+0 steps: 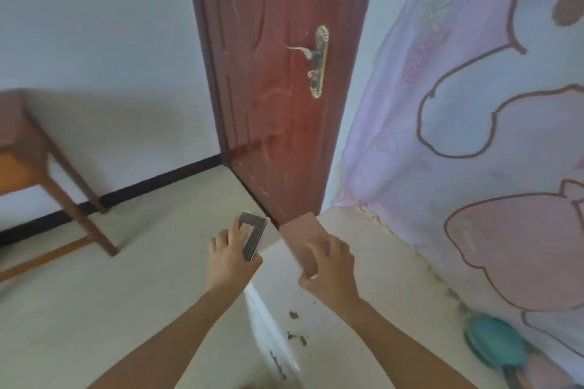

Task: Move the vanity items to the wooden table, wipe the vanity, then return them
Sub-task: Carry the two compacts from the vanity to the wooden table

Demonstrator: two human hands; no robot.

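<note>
My left hand grips a flat dark box with a pale label, held over the floor just left of the vanity's corner. My right hand holds a flat pinkish-brown box above the vanity top, a pale cream surface with dark crumbs on it. The wooden table stands at the far left, only its corner and legs in view. Both arms reach forward from the bottom of the view.
A red-brown door with a brass handle stands straight ahead. A pink cartoon-print curtain hangs on the right behind the vanity. A teal round object lies on the vanity at lower right. Pale floor stretches between the vanity and the table.
</note>
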